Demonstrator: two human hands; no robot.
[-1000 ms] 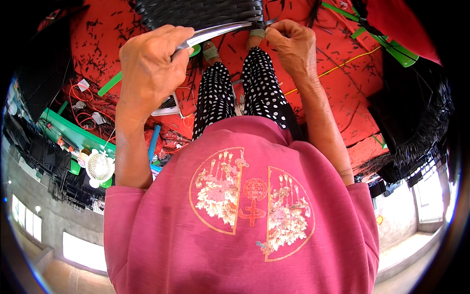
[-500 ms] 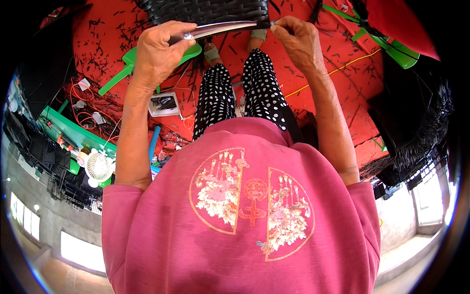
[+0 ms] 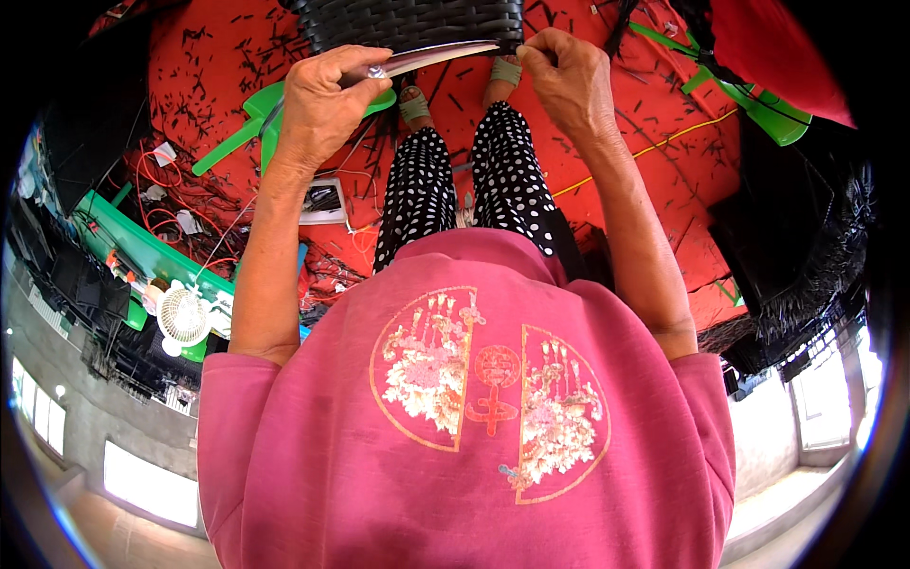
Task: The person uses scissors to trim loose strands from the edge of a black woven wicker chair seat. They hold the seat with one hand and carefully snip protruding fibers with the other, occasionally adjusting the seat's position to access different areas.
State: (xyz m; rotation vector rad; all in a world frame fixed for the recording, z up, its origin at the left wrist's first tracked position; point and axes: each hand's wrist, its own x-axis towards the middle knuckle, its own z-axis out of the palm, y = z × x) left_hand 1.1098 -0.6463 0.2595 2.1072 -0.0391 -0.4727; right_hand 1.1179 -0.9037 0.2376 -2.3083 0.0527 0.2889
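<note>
Largest before us is the wearer's magenta shirt [image 3: 474, 517], above which the red floor [image 3: 682, 190] spreads, scattered with dark strips. At the top edge we see the black woven piece [image 3: 412, 24], just beyond the feet, and below it the dotted trousers [image 3: 417, 185]. On the left runs a green counter [image 3: 156, 256]; nearer the middle a green stool [image 3: 263, 102] sits partly behind the left hand [image 3: 327, 100]. That hand is closed, thumb against fingers, around the near end of a bladed tool. The right hand [image 3: 573, 81] is beside the woven piece's near corner, thumb and forefinger curled toward each other; we cannot tell whether they meet or grip anything. Next we note a white fan [image 3: 183, 316], then the silver bladed tool [image 3: 441, 54], lying crosswise before the woven piece, its tip pointing toward the right hand.
</note>
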